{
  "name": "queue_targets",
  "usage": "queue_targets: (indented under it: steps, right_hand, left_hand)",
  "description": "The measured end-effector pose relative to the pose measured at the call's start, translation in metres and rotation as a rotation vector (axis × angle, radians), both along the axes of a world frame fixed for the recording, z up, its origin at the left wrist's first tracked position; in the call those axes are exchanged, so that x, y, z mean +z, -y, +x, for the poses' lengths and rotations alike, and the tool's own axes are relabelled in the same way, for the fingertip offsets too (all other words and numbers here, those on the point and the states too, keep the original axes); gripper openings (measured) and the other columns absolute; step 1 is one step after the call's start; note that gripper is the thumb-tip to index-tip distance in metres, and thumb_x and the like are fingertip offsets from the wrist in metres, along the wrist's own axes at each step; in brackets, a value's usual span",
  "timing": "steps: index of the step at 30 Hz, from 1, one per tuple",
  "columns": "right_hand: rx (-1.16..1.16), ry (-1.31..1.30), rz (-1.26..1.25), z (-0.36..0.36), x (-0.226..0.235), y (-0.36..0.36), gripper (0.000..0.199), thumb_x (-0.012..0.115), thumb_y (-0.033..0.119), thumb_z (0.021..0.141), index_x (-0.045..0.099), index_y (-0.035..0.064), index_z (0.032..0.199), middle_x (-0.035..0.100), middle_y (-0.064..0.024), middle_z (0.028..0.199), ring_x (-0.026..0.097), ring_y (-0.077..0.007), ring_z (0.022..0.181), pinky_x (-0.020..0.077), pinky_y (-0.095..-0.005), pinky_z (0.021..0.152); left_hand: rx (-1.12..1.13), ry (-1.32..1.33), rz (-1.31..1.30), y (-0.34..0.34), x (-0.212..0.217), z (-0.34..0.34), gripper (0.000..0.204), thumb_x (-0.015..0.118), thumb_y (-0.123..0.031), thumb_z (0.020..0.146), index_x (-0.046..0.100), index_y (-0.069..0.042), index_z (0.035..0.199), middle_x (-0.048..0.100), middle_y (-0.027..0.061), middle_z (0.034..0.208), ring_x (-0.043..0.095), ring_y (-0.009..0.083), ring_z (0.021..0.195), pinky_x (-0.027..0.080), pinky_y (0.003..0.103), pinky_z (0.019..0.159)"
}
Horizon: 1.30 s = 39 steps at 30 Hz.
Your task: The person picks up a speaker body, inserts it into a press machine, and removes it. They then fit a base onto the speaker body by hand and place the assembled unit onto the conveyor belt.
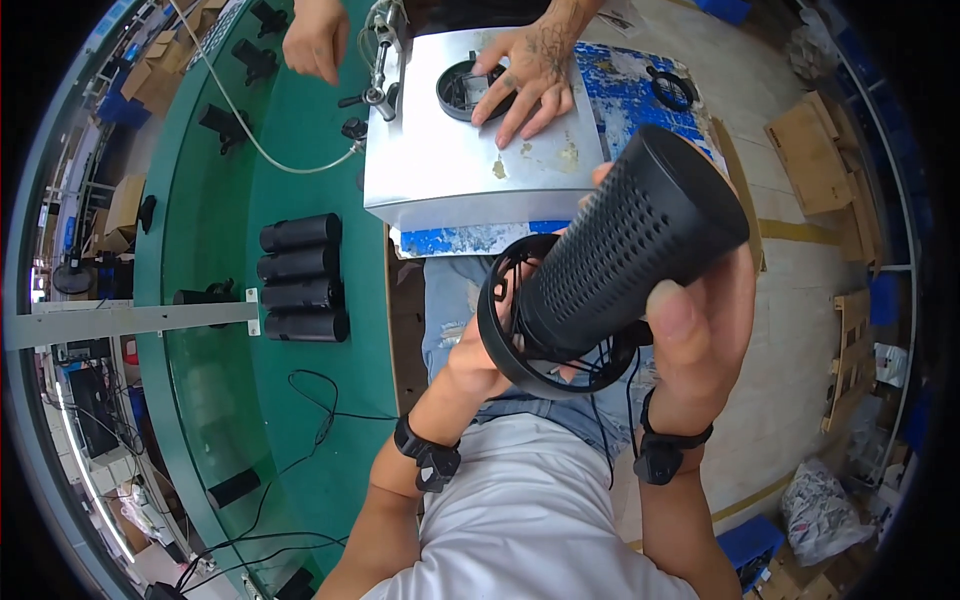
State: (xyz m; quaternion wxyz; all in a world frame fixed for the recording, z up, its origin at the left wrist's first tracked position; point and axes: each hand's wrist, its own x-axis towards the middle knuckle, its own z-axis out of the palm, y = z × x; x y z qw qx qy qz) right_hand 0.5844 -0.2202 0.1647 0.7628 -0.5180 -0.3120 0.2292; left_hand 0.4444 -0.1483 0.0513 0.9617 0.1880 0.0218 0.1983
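Observation:
A black cylinder (pixel 630 225) with a perforated side is tilted in front of me, its closed end up and to the right. My right hand (pixel 700 320) wraps round it, thumb on the near side and some fingertips showing at its far side. The cylinder's lower end sits within a round black ring base (pixel 535 378) with thin spokes. My left hand (pixel 478 355) grips that base from the left, its fingers partly hidden behind the ring. A black cable (pixel 634 400) hangs below the base. Both wrists wear black straps.
Across from me, a co-worker's hand (pixel 535 75) rests on another black ring part (pixel 455 92) on a silver metal box (pixel 430 165); the other hand (pixel 318 45) hovers left. Several black cylinders (pixel 302 265) lie on the green conveyor (pixel 300 400). Cartons (pixel 815 150) stand right.

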Motion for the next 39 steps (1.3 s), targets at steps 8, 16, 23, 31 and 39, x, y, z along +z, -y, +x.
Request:
queue_targets:
  steps: [8,16,23,31,39]
  right_hand:
    - [0.086,0.119,-0.071,0.007,0.003,0.001,0.081,0.071,0.031,0.073,0.035,-0.0093,0.135,0.046,-0.0177,0.129,0.047,-0.0229,0.118,0.0349,-0.0339,0.102]
    - [0.136,0.086,-0.044,0.009,-0.001,-0.005,0.084,0.075,0.032,0.070,0.037,-0.0072,0.134,0.050,-0.0184,0.125,0.053,-0.0235,0.112,0.0415,-0.0337,0.097]
    - [0.219,0.068,-0.024,0.009,-0.010,-0.014,0.086,0.083,0.010,0.063,0.037,-0.0033,0.134,0.052,-0.0134,0.124,0.054,-0.0211,0.111,0.0431,-0.0318,0.095]
    - [0.399,0.290,-0.249,-0.064,-0.063,-0.037,0.081,0.083,0.004,0.060,0.043,-0.0023,0.129,0.053,-0.0126,0.121,0.055,-0.0215,0.109,0.0456,-0.0339,0.095]
    - [0.685,0.614,-0.263,-0.077,-0.085,-0.066,0.056,0.072,0.014,0.075,0.052,0.0021,0.126,0.051,-0.0160,0.132,0.049,-0.0287,0.123,0.0381,-0.0365,0.102]
  left_hand:
    - [-0.061,0.234,-0.206,0.005,-0.018,0.010,0.079,0.045,-0.059,0.084,0.037,-0.003,0.139,0.050,0.0221,0.130,0.055,0.0337,0.109,0.047,0.042,0.091]
    - [-0.018,0.003,-0.135,0.006,0.017,0.015,0.063,0.041,-0.050,0.093,0.043,0.000,0.131,0.060,0.0193,0.104,0.062,0.0265,0.079,0.053,0.039,0.060]
    - [0.045,-0.389,-0.041,-0.006,0.041,-0.004,0.057,0.047,-0.046,0.094,0.042,-0.002,0.130,0.060,0.0145,0.097,0.060,0.0218,0.085,0.054,0.040,0.066]
    - [0.590,-0.762,1.591,-0.052,0.039,-0.104,0.069,0.075,-0.032,0.071,0.049,-0.002,0.127,0.056,0.0169,0.121,0.052,0.0341,0.116,0.035,0.042,0.103]
    - [0.991,-1.529,0.904,-0.055,0.044,-0.199,0.040,0.079,-0.013,0.071,0.063,0.003,0.105,0.066,0.0076,0.098,0.060,0.0139,0.084,0.050,0.031,0.077]
